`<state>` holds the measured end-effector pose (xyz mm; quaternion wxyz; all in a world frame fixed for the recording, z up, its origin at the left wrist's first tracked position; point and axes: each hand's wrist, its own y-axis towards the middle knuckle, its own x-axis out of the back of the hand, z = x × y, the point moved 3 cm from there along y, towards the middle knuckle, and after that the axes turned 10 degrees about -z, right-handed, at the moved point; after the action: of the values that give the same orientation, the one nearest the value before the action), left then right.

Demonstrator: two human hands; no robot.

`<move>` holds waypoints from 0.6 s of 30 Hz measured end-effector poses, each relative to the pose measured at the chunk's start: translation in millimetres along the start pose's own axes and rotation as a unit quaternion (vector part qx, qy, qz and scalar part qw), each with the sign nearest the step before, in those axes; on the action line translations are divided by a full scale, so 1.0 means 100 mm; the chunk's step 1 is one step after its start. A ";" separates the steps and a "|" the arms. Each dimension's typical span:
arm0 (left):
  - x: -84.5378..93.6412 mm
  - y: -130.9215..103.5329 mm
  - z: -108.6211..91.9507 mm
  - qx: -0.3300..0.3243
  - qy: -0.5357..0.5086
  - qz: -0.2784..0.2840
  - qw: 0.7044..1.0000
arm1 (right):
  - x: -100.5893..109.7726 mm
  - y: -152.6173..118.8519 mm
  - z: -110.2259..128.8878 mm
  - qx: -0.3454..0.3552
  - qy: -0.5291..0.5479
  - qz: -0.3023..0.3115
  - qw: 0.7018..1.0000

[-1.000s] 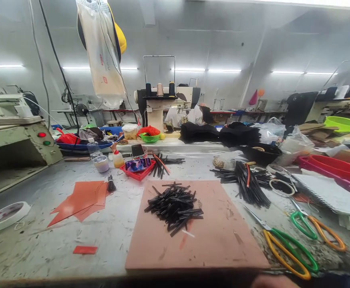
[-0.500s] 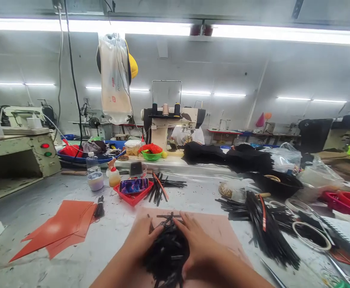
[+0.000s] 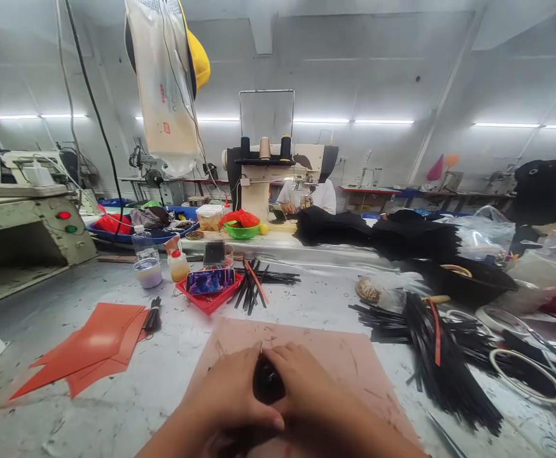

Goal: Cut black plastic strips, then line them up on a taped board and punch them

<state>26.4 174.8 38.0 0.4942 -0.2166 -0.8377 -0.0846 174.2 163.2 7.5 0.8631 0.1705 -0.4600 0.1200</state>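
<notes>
My left hand [image 3: 233, 388] and my right hand [image 3: 304, 381] are cupped together, fingers curled round a clump of thin black strips [image 3: 268, 383]. The two sets of fingertips almost meet at the far side, and a thumb lies across the near side. Most of the clump is hidden by my hands; a dark part shows in the gap and more below my wrists. Under them lies a pale pink mat [image 3: 349, 350] with small dark scraps on it.
To the left lie orange sheets [image 3: 109, 337] and a small black bundle [image 3: 152, 316]. A red tray [image 3: 206, 304] holds a phone [image 3: 210, 281]. On the right are a long black strip bundle [image 3: 450, 375], white rings [image 3: 526, 375] and a pointed metal tool [image 3: 444, 434]. Behind, a person sits by a sewing machine [image 3: 259, 184].
My hands have closed in from both sides of the loose black strip pile and gathered it into a tighter clump. The strips at the far end no longer show. The camera has tilted down.
</notes>
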 end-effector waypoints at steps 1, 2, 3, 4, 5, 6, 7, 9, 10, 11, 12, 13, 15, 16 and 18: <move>-0.04 -0.03 -0.05 -0.019 0.040 0.009 0.999 | 0.04 -0.05 0.01 0.005 -0.002 0.016 1.000; -0.07 -0.06 -0.09 -0.032 0.081 0.021 0.996 | 0.07 -0.09 0.00 0.014 -0.004 0.037 0.999; -0.11 -0.08 -0.11 -0.036 0.118 0.036 0.992 | 0.10 -0.12 -0.03 0.024 -0.006 0.062 0.998; -0.14 -0.10 -0.11 -0.033 0.144 0.047 0.988 | 0.13 -0.15 -0.08 0.028 -0.011 0.086 0.996; -0.16 -0.11 -0.11 -0.031 0.160 0.054 0.985 | 0.14 -0.17 -0.14 0.023 -0.019 0.105 0.994; -0.17 -0.11 -0.10 -0.034 0.168 0.054 0.984 | 0.15 -0.18 -0.20 0.012 -0.026 0.117 0.993; -0.17 -0.10 -0.08 -0.039 0.168 0.049 0.984 | 0.16 -0.18 -0.25 -0.001 -0.029 0.116 0.993; -0.15 -0.08 -0.07 -0.062 0.157 0.030 0.985 | 0.16 -0.15 -0.31 -0.016 -0.030 0.084 0.996; -0.13 -0.07 -0.06 -0.072 0.154 0.024 0.985 | 0.16 -0.13 -0.31 -0.016 -0.031 0.061 0.998; -0.12 -0.06 -0.07 -0.080 0.154 0.022 0.985 | 0.15 -0.11 -0.30 -0.013 -0.034 0.042 0.998; -0.11 -0.05 -0.07 -0.083 0.157 0.021 0.984 | 0.14 -0.10 -0.29 -0.011 -0.040 0.027 0.999; -0.11 -0.05 -0.08 -0.083 0.162 0.019 0.983 | 0.12 -0.09 -0.27 -0.009 -0.047 0.020 0.999; -0.11 -0.05 -0.10 -0.076 0.168 0.014 0.983 | 0.07 -0.09 -0.21 -0.007 -0.058 0.014 0.998; -0.12 -0.06 -0.10 -0.070 0.170 0.011 0.983 | 0.04 -0.10 -0.18 -0.004 -0.062 0.012 0.998; -0.16 -0.08 -0.08 -0.059 0.169 0.005 0.984 | -0.02 -0.11 -0.13 0.003 -0.072 0.009 0.997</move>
<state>35.9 160.3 29.0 0.6157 -0.2323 -0.7343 -0.1665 187.1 158.2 -2.8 0.8263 0.1774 -0.5217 0.1167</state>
